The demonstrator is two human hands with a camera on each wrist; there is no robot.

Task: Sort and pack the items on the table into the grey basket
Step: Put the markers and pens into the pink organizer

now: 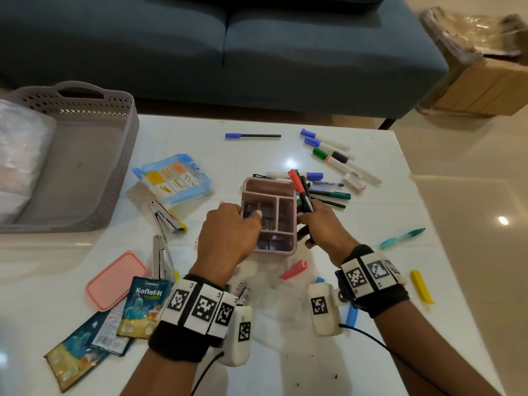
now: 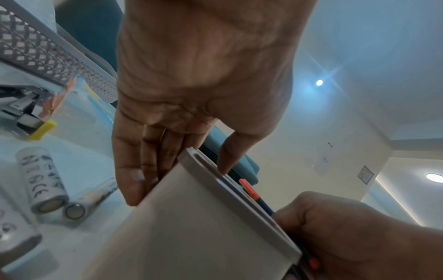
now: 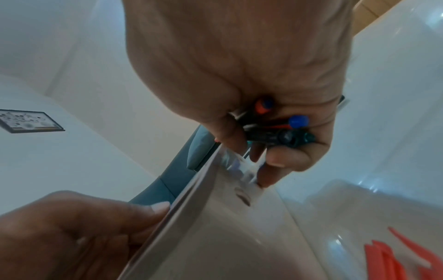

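Observation:
A pink divided organizer stands at the table's middle. My left hand pinches its left wall, thumb inside and fingers outside, as the left wrist view shows the hand on the organizer. My right hand sits at its right side, gripping a bundle of pens; the right wrist view shows the pens' ends inside the curled fingers. The grey basket stands at the far left, holding a white bag.
Loose markers and a blue pen lie beyond the organizer. Left of it are a blue pouch, staplers, a pink lid, sachets and batteries. Red clip, teal pen, yellow clip lie right.

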